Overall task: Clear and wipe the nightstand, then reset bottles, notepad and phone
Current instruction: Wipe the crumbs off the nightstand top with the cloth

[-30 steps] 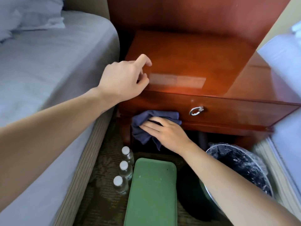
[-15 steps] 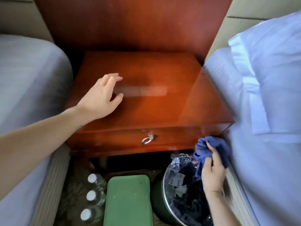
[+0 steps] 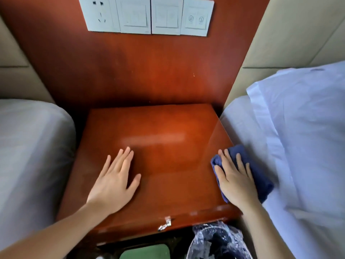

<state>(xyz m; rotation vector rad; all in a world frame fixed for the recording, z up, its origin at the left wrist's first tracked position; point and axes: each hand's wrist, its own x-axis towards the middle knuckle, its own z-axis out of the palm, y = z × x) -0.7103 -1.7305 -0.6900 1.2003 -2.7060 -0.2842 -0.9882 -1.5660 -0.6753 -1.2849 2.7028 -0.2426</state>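
One flat right hand (image 3: 235, 181) presses blue cloth (image 3: 260, 176) on glossy reddish nightstand (image 3: 168, 184).

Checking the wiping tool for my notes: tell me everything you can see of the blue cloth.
The blue cloth is dark navy, soft fabric by its look, crumpled into a loose wad rather than spread flat. It lies on the right edge of the nightstand top, its right side reaching the white bedding. The right hand presses flat on it with straight fingers, covering its middle; folds show round the hand.
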